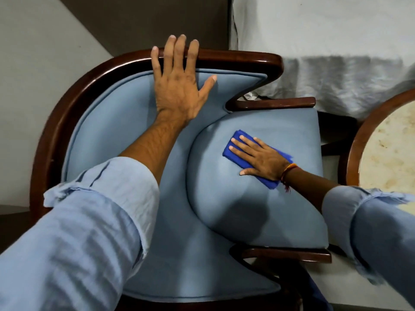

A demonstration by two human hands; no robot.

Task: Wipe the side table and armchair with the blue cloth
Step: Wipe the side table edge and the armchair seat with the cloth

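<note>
The armchair [139, 122], light-blue upholstery w/ dark glossy wood frame, fills most of the view, seen from above. Left hand [177, 86] lies open & flat on the inner backrest, fingers spread, fingertips [179, 40] reaching over the top wood rail, thumb out to the side; not gripping anything. Right hand [258, 157] is open too, palm down, pressing the blue cloth [231, 151] flat onto the seat cushion [258, 209], toward the cushion's far side. Cloth is folded, edges showing around the fingers & by the wrist. A red-orange thread band [288, 172] sits on the right wrist. Both forearms wear rolled-up light-blue sleeves [94, 209]. The round desk [359, 140], wood rim w/ pale mottled top, stands just beside the chair at right edge. A white-sheeted bed [325, 52] lies beyond the chair.
</note>
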